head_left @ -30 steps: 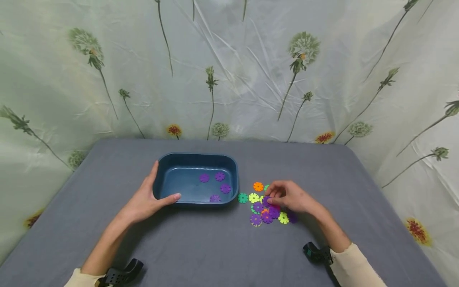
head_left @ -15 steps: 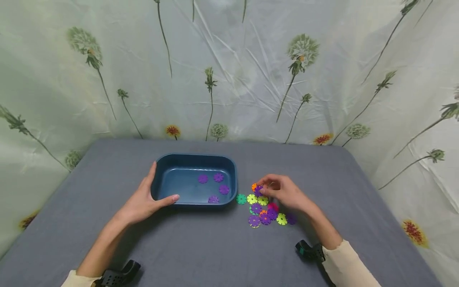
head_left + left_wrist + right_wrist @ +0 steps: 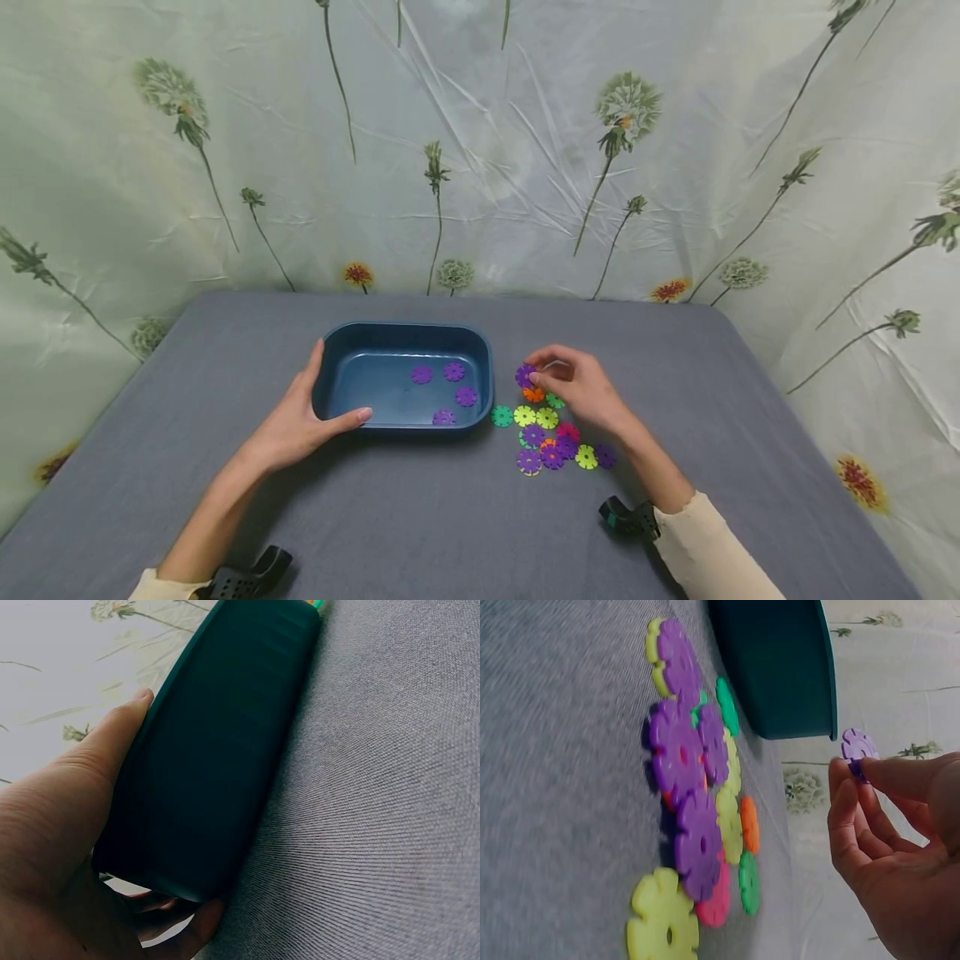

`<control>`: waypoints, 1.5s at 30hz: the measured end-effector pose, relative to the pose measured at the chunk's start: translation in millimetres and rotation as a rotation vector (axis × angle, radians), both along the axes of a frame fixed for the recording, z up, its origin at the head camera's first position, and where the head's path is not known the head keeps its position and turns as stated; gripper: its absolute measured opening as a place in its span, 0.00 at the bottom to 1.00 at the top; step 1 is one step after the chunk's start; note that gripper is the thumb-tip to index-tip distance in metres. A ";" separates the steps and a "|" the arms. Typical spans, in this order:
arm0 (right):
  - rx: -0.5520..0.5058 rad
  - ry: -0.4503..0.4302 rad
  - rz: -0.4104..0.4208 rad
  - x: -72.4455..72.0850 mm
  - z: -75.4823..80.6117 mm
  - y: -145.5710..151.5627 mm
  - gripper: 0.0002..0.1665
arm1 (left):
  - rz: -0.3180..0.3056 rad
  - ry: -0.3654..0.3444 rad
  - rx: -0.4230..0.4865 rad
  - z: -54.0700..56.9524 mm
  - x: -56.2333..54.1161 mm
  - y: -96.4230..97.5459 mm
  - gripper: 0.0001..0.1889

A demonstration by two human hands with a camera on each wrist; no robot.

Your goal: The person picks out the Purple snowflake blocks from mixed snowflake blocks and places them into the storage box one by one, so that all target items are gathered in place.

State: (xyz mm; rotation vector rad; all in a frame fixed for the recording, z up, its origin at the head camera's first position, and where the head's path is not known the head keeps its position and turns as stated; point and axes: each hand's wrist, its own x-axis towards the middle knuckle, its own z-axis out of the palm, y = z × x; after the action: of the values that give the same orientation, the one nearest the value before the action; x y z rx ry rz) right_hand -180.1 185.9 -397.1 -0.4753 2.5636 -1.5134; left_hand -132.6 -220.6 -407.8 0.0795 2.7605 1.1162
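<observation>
A dark blue rectangular tray (image 3: 405,430) stands on the table. My left hand (image 3: 300,421) holds its left end, the thumb on the near rim and the fingers along the end wall; the left wrist view shows this grip on the tray wall (image 3: 210,750). Between thumb and fingertips my right hand (image 3: 581,387) pinches a purple notched plastic disc (image 3: 524,375), raised right of the tray. In the right wrist view the pinched purple disc (image 3: 857,742) is clear of the pile. Several purple discs (image 3: 466,396) lie inside the tray.
Right of the tray is a loose pile of notched discs, some overlapping: purple (image 3: 528,461), yellow (image 3: 586,457), green (image 3: 502,417), orange (image 3: 533,394) and pink (image 3: 567,432). A grey cloth (image 3: 420,517) covers the table; a flowered curtain (image 3: 495,233) hangs behind.
My right hand has lifted the purple disc from the pile and carried it up and left, past the orange disc. The left hand keeps its hold on the tray.
</observation>
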 end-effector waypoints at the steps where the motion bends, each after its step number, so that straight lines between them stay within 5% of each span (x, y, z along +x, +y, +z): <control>1: -0.007 -0.002 -0.008 0.1 0.4 -1.5 0.12 | 0.000 -0.001 0.001 -0.2 -0.1 -0.1 0.70; 15: -0.164 -0.038 -0.011 -0.1 6.2 -23.0 0.13 | 0.003 -0.001 0.010 0.1 -0.9 0.4 0.70; 45: -0.126 -0.007 0.091 -9.6 8.1 -61.2 0.13 | -0.007 0.006 0.022 -1.4 -0.6 -0.3 0.69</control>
State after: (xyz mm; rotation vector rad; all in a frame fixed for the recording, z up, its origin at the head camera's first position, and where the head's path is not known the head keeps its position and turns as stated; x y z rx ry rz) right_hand -189.7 124.7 -389.0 -0.5909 2.4156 -1.6474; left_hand -133.2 -220.9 -409.2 0.0949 2.7513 1.1474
